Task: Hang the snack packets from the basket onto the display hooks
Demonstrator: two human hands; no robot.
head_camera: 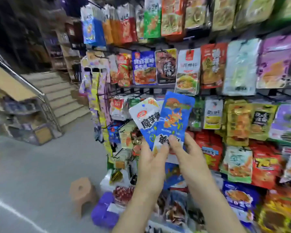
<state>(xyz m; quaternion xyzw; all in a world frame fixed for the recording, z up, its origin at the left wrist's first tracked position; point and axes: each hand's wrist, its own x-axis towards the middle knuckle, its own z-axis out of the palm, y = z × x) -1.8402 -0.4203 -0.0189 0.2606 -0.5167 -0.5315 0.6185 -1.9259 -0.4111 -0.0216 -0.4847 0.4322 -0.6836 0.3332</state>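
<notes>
Two snack packets are held up in front of the display rack [141, 89], fanned apart at their tops and overlapping at their lower ends. The left one is a white and blue packet [145, 120] with big black letters, tilted to the left. The right one is a blue packet [175, 118] with an orange picture, nearly upright and lying in front of the first.

The left hand [151, 158] grasps the lower ends of both packets, with its fingers closed over them from the left. The right hand [186, 152] pinches the bottom edge of the blue packet between thumb and fingertips, just beside the left hand and touching it. Neither packet is on a hook.

Behind them the black wire rack carries rows of hanging packets in red, green, yellow, purple and blue, packed side by side; the picture is blurred, so the single hooks are hard to make out. Low down, under the forearms, a purple basket [102, 212] sits at the foot of the rack with more packets in it. A small brown stool [81, 194] stands on the grey floor just left of the basket, and stairs [62, 98] with a metal handrail [20, 76] rise at the far left
</notes>
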